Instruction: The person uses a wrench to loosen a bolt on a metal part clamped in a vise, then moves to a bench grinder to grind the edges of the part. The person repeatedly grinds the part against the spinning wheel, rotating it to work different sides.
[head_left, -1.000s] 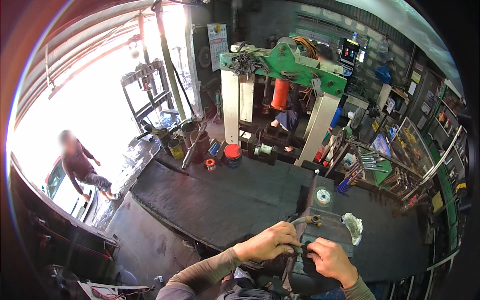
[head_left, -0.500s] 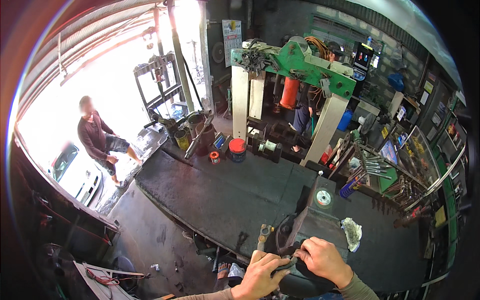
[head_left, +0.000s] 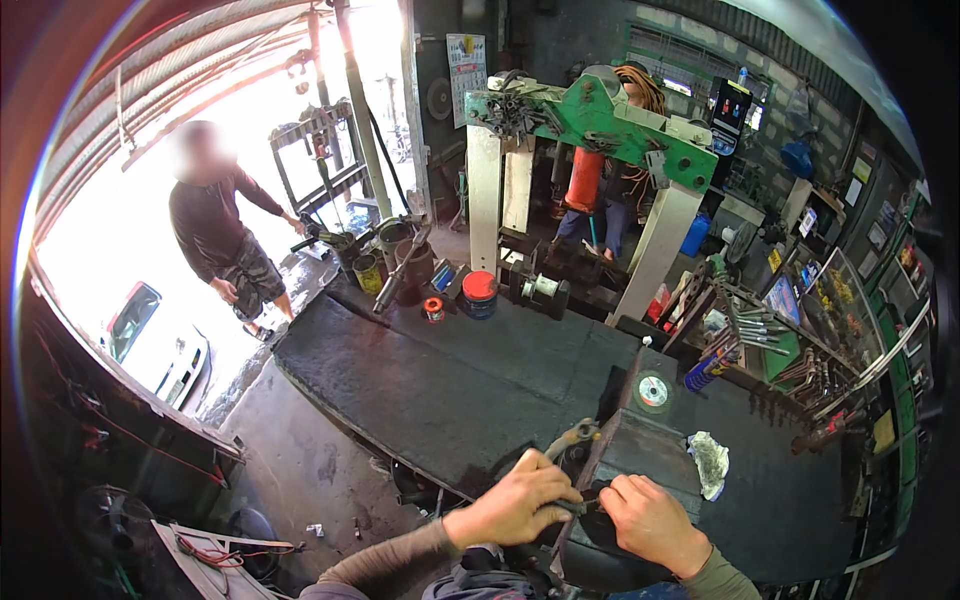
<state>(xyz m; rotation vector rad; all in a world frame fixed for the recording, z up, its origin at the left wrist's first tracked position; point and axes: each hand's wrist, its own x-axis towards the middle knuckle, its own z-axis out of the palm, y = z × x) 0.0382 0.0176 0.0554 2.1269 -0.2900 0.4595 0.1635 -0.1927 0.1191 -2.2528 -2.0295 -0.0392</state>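
My left hand is closed on a dark, bent metal piece with a brass-coloured end fitting. My right hand is curled, thumb and fingertips pinching the same piece near its lower end; what lies between the fingers is partly hidden. Both hands are low over a worn dark metal block at the bench's front edge. A round disc lies on the block's far part, and a crumpled pale rag lies at its right.
The dark bench carries cans, a spool and long tools at the back. A green-topped press frame stands behind, a person partly hidden in it. Another person stands at the left doorway near a white car. Tool racks line the right.
The bent piece swung upright, then tilted back rightward in my hands, which dropped lower and moved slightly. The person at the doorway has stepped right, toward the bench's back.
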